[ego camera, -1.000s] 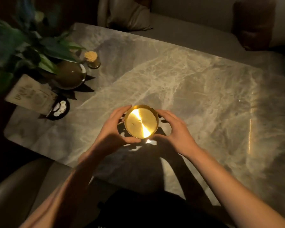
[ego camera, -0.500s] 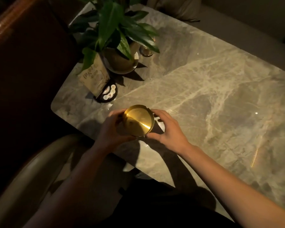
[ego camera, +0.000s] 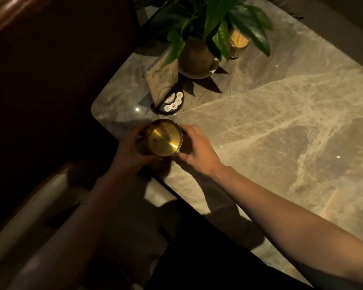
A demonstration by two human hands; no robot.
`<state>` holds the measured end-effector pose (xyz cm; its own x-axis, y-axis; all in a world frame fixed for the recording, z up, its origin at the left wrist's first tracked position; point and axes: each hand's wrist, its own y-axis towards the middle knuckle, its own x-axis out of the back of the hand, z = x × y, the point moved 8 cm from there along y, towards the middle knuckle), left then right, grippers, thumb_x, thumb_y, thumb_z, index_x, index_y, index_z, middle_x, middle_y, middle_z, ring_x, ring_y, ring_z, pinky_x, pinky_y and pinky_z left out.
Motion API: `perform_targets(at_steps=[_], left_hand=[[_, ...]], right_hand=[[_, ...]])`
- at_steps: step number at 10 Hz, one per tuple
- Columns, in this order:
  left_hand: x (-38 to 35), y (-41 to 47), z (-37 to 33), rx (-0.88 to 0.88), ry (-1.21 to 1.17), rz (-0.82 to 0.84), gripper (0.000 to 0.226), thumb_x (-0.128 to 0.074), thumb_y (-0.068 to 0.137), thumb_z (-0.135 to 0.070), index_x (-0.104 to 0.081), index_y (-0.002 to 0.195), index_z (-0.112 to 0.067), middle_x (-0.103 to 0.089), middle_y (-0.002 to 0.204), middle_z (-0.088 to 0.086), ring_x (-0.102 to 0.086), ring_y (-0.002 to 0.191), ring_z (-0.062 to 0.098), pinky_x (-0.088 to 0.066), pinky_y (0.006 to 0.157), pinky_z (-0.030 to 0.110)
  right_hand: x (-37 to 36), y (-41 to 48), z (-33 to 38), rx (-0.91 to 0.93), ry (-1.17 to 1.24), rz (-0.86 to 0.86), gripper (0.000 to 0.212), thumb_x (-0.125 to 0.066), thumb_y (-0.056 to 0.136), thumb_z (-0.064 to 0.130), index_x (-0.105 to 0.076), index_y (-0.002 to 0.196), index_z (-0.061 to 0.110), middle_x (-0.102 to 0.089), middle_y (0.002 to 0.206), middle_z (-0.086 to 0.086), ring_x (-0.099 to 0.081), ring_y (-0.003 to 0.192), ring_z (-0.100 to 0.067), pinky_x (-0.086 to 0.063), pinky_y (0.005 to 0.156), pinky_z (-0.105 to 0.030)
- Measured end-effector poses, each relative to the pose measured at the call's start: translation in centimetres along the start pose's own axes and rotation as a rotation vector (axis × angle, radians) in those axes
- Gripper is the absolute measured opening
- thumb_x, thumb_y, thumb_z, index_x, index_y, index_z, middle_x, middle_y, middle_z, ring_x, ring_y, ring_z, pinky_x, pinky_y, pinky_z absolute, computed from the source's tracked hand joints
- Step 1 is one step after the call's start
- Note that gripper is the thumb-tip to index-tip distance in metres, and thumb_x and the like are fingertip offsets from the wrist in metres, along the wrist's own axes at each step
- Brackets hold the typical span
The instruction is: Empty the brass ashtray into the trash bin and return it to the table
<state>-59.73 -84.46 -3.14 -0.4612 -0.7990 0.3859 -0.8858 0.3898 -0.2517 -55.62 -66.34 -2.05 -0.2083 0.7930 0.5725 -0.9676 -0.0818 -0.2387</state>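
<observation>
The round brass ashtray [ego camera: 163, 138] is held between both hands above the near left corner of the marble table [ego camera: 281, 126]. My left hand [ego camera: 130, 151] grips its left side and lower rim. My right hand [ego camera: 195, 149] cups its right side with the fingers curled round the rim. The ashtray's shiny inside faces up, with a few dark specks in it. No trash bin is in view.
A potted green plant [ego camera: 199, 53] on a saucer, a small standing card [ego camera: 162, 84] on a black base, and a toothpick jar [ego camera: 238, 43] stand at the table's far left. A curved seat edge [ego camera: 29, 208] lies left of the table; a dark wooden panel [ego camera: 40, 59] fills the upper left.
Both hands have carried the ashtray leftward to the table's near left corner. The view has swung left, bringing the plant and dark panel further into the frame.
</observation>
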Motion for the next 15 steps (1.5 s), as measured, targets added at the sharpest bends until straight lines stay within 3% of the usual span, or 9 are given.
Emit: perform_targets(at_steps=[2, 3, 5, 7, 9, 11, 13, 14, 15], left_hand=[[1.9, 1.1, 3.1, 0.061, -0.023, -0.085, 0.095, -0.089, 0.046, -0.038, -0.05, 0.131, -0.029, -0.055, 0.135, 0.005, -0.055, 0.123, 0.019, -0.05, 0.102, 0.04], [2.6, 1.6, 4.0, 0.086, -0.03, -0.116, 0.101, -0.088, 0.045, -0.039, -0.05, 0.135, -0.015, -0.055, 0.133, 0.005, -0.054, 0.122, 0.017, -0.048, 0.101, 0.026], [3.6, 2.4, 5.0, 0.08, 0.019, -0.152, 0.102, -0.09, 0.045, -0.037, -0.049, 0.136, -0.015, -0.053, 0.136, 0.009, -0.052, 0.124, 0.019, -0.046, 0.101, 0.027], [3.7, 2.2, 4.7, 0.061, -0.001, -0.189, 0.092, -0.092, 0.056, -0.004, -0.047, 0.137, -0.005, -0.048, 0.13, 0.0, -0.048, 0.119, 0.012, -0.038, 0.088, -0.002], [3.2, 2.3, 5.4, 0.072, -0.036, -0.203, 0.092, -0.091, 0.054, -0.003, -0.049, 0.136, -0.009, -0.051, 0.133, 0.009, -0.051, 0.118, 0.012, -0.041, 0.088, 0.001], [2.8, 2.2, 5.4, 0.067, -0.068, -0.208, 0.093, -0.09, 0.054, -0.003, -0.046, 0.136, -0.012, -0.049, 0.137, 0.009, -0.052, 0.123, 0.016, -0.045, 0.094, 0.013], [2.7, 0.6, 5.8, 0.129, -0.132, -0.273, 0.097, -0.086, 0.063, 0.0, -0.035, 0.145, -0.009, -0.041, 0.146, 0.007, -0.044, 0.129, 0.01, -0.04, 0.097, 0.006], [3.1, -0.9, 4.9, 0.119, -0.076, -0.408, 0.085, -0.083, 0.068, -0.004, -0.04, 0.141, -0.012, -0.046, 0.135, 0.001, -0.048, 0.12, 0.008, -0.041, 0.092, 0.011], [2.2, -2.4, 1.4, -0.011, 0.005, -0.498, 0.059, -0.077, 0.073, -0.008, -0.052, 0.127, -0.01, -0.053, 0.12, -0.002, -0.053, 0.105, 0.008, -0.043, 0.083, 0.013]], right_hand=[[-1.9, 3.3, 0.5, 0.023, -0.037, 0.035, 0.081, -0.083, 0.068, 0.031, -0.046, 0.137, 0.009, -0.052, 0.129, -0.01, -0.048, 0.12, -0.02, -0.032, 0.096, -0.017], [-2.6, 4.9, 0.8, 0.02, -0.064, 0.058, 0.083, -0.084, 0.068, 0.031, -0.045, 0.138, 0.01, -0.052, 0.13, -0.01, -0.048, 0.121, -0.02, -0.032, 0.098, -0.019], [-3.4, 6.7, 1.3, 0.031, -0.116, 0.07, 0.087, -0.085, 0.066, 0.036, -0.046, 0.138, 0.009, -0.053, 0.132, -0.01, -0.049, 0.122, -0.023, -0.04, 0.102, -0.03], [-4.0, 7.3, 1.0, -0.005, -0.143, 0.093, 0.09, -0.087, 0.064, 0.034, -0.045, 0.14, 0.01, -0.053, 0.131, -0.009, -0.049, 0.123, -0.024, -0.036, 0.101, -0.025], [-4.1, 7.2, 0.9, -0.024, -0.158, 0.075, 0.089, -0.087, 0.065, 0.032, -0.045, 0.14, 0.01, -0.052, 0.135, -0.009, -0.048, 0.126, -0.024, -0.036, 0.105, -0.027], [-3.9, 6.7, 1.3, -0.059, -0.151, 0.033, 0.087, -0.086, 0.065, 0.031, -0.047, 0.139, 0.011, -0.053, 0.135, -0.01, -0.05, 0.125, -0.025, -0.04, 0.107, -0.033], [-4.1, 6.3, 2.0, -0.064, -0.158, 0.018, 0.079, -0.082, 0.068, 0.028, -0.047, 0.137, 0.011, -0.055, 0.131, -0.012, -0.052, 0.121, -0.026, -0.043, 0.104, -0.038], [-3.9, 5.9, 2.1, -0.047, -0.137, 0.024, 0.077, -0.08, 0.071, 0.026, -0.046, 0.138, 0.01, -0.054, 0.13, -0.012, -0.051, 0.12, -0.026, -0.042, 0.104, -0.036], [-2.4, 4.4, 1.5, -0.087, -0.118, -0.009, 0.071, -0.073, 0.082, 0.024, -0.04, 0.142, 0.007, -0.051, 0.134, -0.015, -0.049, 0.124, -0.027, -0.037, 0.105, -0.03]])
